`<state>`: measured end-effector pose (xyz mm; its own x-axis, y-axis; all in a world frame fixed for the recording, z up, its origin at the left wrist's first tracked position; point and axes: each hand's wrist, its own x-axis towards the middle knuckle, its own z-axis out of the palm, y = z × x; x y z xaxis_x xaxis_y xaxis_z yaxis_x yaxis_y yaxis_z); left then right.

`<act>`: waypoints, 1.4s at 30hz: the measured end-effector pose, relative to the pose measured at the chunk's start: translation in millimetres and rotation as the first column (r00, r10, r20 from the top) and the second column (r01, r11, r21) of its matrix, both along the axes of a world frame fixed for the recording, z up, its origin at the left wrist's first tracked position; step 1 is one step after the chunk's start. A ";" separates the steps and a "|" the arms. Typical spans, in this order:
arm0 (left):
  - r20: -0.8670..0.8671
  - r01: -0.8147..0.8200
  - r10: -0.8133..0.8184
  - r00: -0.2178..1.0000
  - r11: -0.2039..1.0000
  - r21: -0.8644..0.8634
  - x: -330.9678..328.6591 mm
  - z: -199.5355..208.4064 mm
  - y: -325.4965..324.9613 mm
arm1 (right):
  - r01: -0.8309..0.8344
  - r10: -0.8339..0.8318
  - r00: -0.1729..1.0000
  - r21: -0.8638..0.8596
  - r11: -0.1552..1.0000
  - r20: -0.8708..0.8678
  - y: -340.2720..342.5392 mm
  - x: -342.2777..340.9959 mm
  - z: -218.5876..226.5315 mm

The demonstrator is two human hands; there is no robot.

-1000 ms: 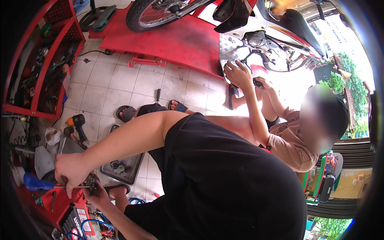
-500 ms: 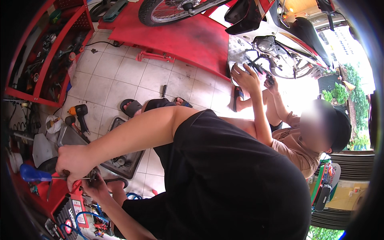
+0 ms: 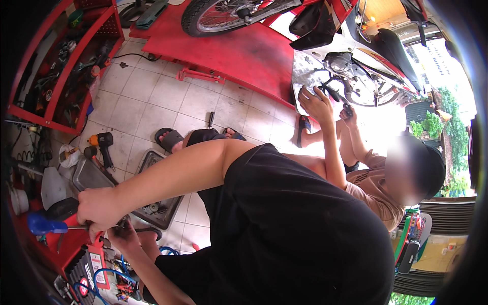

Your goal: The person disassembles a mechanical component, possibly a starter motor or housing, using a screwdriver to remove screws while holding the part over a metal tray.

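Observation:
My right hand (image 3: 101, 207) is closed around the shaft of a screwdriver; its blue handle (image 3: 44, 223) sticks out beyond the fingers. Just below it, my left hand (image 3: 124, 238) has its fingers curled around a small dark metal part (image 3: 122, 223), mostly covered by both hands. The two hands are close together, beside a red toolbox (image 3: 71, 249). Under my right forearm lies a metal tray (image 3: 175, 206) with small metal parts in it.
A cordless drill (image 3: 104, 147) and another tray (image 3: 89, 175) lie on the tiles near a red tool shelf (image 3: 61, 66). A co-worker (image 3: 376, 188) sits at the right, hands at a motorcycle (image 3: 345, 61) on a red lift platform (image 3: 234, 56). A black-handled tool (image 3: 211, 118) lies on the floor.
The whole view has shifted slightly. Both my hands keep nearly the same pose around the screwdriver and the metal part.

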<state>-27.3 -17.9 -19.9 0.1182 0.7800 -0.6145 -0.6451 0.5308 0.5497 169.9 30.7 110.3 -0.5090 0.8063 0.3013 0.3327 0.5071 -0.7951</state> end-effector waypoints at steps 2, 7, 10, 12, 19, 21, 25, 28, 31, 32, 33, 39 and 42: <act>-0.011 -0.047 0.047 0.999 0.998 -0.043 0.7 -2.8 -0.1 | 0.011 -0.011 1.000 0.013 1.000 -0.008 -4.1 -0.3 4.3; 0.082 -0.099 0.098 0.992 0.995 0.008 -4.1 -3.2 4.1 | 0.011 -0.028 0.909 -0.044 0.999 -0.416 -6.0 -14.9 -1.8; -0.017 -0.142 0.142 0.990 0.990 0.003 -6.7 0.2 0.8 | 0.009 -0.026 0.964 -0.064 0.998 -0.265 0.1 -15.6 -4.4; 0.034 -0.063 0.066 0.997 0.996 -0.070 -6.1 -1.6 -1.2 | 0.066 -0.043 0.957 0.069 0.995 -0.288 3.3 -12.8 -4.5; -0.006 -0.081 0.081 0.997 0.992 -0.095 0.1 7.2 -2.9 | 0.049 -0.039 0.963 0.030 0.998 -0.268 2.8 -10.1 -1.3; -0.018 -0.086 0.085 0.996 0.987 -0.136 5.1 16.6 -3.3 | -0.060 -0.057 0.882 -0.233 0.971 -0.469 2.2 -14.8 -1.1; -0.061 -0.081 0.074 0.995 0.990 -0.120 10.1 36.0 -2.7 | -0.144 -0.076 0.873 -0.404 0.903 -0.482 6.6 -11.1 2.7; -0.058 -0.142 0.133 0.989 0.968 -0.209 7.2 43.7 -0.1 | -0.088 -0.035 0.935 -0.326 0.941 -0.352 3.8 -11.0 4.7; -0.092 -0.078 0.065 0.994 0.986 -0.147 4.9 44.0 -1.4 | 0.004 -0.173 0.931 -0.467 0.884 -0.320 2.5 -16.3 4.9; -0.117 -0.047 0.032 0.993 0.991 -0.127 4.0 42.4 -2.4 | 0.018 -0.154 0.944 -0.419 0.908 -0.292 2.9 -16.7 4.0; -0.125 -0.051 0.034 0.992 0.989 -0.138 3.5 39.4 -3.2 | 0.045 -0.157 0.955 -0.398 0.916 -0.253 3.6 -15.8 2.5; -0.034 -0.103 0.100 0.994 0.988 -0.118 0.5 18.4 -15.1 | -0.283 0.195 0.920 -0.235 0.930 -0.339 7.7 -2.3 -4.6; 0.120 0.015 -0.003 0.993 0.995 -0.099 -8.5 11.5 -11.6 | -0.551 0.091 0.667 -0.408 0.728 -0.740 2.2 -6.2 -6.7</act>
<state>-35.8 -29.5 -8.4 0.2025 0.7143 -0.6699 -0.6979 0.5852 0.4129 163.6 32.9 103.5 -0.6328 0.7455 0.2092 -0.4564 -0.1408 -0.8786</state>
